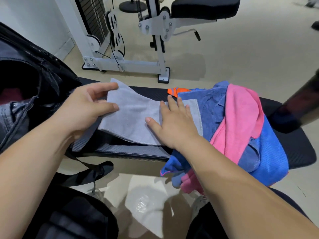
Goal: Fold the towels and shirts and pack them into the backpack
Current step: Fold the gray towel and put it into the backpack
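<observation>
Grey towel [134, 118] at surface [148, 93] middle, by front edge. Left hand [86, 107] pinching left end; right hand [176, 125] spread flat, pinning right end. Align corners squarely, press crease flat before backpack [34, 78] at surface left end.

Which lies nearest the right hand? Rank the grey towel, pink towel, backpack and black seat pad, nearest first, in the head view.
1. grey towel: under the right hand, touching.
2. pink towel: just right, on the pile.
3. backpack: far left.
4. black seat pad: top, beyond the floor.
</observation>
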The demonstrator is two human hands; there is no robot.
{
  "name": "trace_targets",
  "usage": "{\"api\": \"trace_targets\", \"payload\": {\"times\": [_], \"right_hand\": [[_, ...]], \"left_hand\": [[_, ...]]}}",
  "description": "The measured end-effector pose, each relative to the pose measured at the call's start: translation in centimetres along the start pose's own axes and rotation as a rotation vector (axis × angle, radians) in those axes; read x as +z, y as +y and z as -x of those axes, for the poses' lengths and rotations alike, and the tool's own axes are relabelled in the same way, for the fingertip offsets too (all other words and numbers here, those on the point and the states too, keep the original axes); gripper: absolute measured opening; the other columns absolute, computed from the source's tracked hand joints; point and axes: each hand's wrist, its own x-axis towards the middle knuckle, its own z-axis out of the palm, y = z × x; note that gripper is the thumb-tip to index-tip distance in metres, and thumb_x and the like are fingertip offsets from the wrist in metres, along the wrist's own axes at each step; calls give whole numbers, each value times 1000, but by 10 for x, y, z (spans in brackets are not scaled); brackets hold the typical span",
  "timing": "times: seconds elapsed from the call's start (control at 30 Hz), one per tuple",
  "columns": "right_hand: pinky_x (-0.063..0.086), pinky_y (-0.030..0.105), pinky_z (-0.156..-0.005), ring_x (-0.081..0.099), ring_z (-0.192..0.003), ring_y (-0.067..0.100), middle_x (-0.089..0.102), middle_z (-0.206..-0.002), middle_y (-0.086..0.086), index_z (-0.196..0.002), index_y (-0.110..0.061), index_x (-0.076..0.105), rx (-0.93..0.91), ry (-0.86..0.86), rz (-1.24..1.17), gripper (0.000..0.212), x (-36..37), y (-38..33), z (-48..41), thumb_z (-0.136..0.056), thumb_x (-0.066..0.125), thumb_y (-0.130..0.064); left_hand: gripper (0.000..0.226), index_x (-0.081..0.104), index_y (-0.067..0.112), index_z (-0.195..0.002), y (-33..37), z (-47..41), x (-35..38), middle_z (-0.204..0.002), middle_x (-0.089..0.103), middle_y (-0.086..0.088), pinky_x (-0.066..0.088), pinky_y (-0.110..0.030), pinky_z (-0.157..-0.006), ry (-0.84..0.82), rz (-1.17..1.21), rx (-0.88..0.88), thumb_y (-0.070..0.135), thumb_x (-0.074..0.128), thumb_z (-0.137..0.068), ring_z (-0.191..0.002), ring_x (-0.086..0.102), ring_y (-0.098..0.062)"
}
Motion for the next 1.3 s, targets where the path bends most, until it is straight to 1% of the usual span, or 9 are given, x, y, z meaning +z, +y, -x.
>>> {"api": "trace_targets", "payload": {"times": [0.13, 0.2, 0.4, 0.57, 0.7, 0.83, 1.0, 1.1, 1.3], "right_hand": [[39, 43, -108, 39, -133, 34, 48, -142, 11, -141, -12, 50, 25, 66, -62, 64, -19, 22, 18, -98, 43, -59], [46, 43, -96, 51, -116, 35, 57, -122, 12, -129, -11, 60, 30, 125, -96, 53, -24, 31, 28, -98, 48, -52], [45, 40, -93, 60, -112, 31, 71, -111, 8, -132, -10, 60, 50, 232, -363, 36, -34, 61, 47, -100, 50, -25], [46, 38, -98, 61, -113, 25, 71, -117, 5, -145, -17, 48, 110, 183, -596, 47, -38, 73, 49, -99, 47, -14], [48, 24, -84, 61, -95, 15, 67, -97, -9, -141, -29, 53, 143, 167, -668, 55, -41, 75, 46, -91, 45, -5], [38, 18, -81, 58, -106, 15, 68, -120, -4, -148, -38, 45, 83, 88, -596, 62, -44, 74, 46, -93, 46, -9], [49, 41, -91, 59, -112, 33, 70, -116, 10, -113, -13, 70, 55, 92, -311, 32, -45, 75, 43, -90, 49, -17], [42, 37, -72, 59, -102, 36, 67, -103, 11, -91, -12, 65, 61, 95, -142, 21, -47, 78, 43, -89, 48, -25], [34, 34, -73, 54, -102, 34, 44, -96, 5, -102, -16, 69, 59, 93, 22, 26, -53, 82, 44, -92, 48, -28]], "left_hand": [[55, 68, 33, -126, 26, 7, 28, -106, 76, -6, 56, -35, -96, -1, -292, 104, 6, 80, -80, -84, 70, -22], [53, 68, 36, -124, 37, 8, 52, -90, 76, -5, 52, -15, -80, 24, -418, 127, 11, 79, -79, -72, 68, -15], [44, 69, 33, -117, 45, 2, 134, -85, 67, 12, 41, -10, -63, -122, -662, 173, 12, 68, -78, -77, 62, -10], [50, 66, 18, -129, 33, -10, 180, -126, 66, 3, 37, -15, -88, -166, -715, 198, 30, 74, -82, -117, 59, -13], [33, 64, 15, -115, 20, -11, 191, -109, 66, 9, 36, -1, -71, -202, -589, 181, 29, 74, -87, -94, 57, -2], [33, 56, 11, -110, 11, -9, 178, -85, 68, 4, 49, -25, -68, -267, -323, 84, 6, 72, -81, -66, 64, -10], [22, 61, 25, -95, 4, -9, 158, -96, 72, 5, 54, -35, -85, -95, -534, 248, 4, 63, -87, -83, 70, -16], [32, 63, 19, -122, -1, -10, 156, -129, 64, -3, 45, -37, -103, -62, -755, 439, 21, 67, -90, -115, 60, -23], [90, 2, 35, -160, -31, -8, 183, -170, -7, -1, -4, -60, -122, -342, -1238, 304, 76, 4, -81, -155, -8, -28]]}}
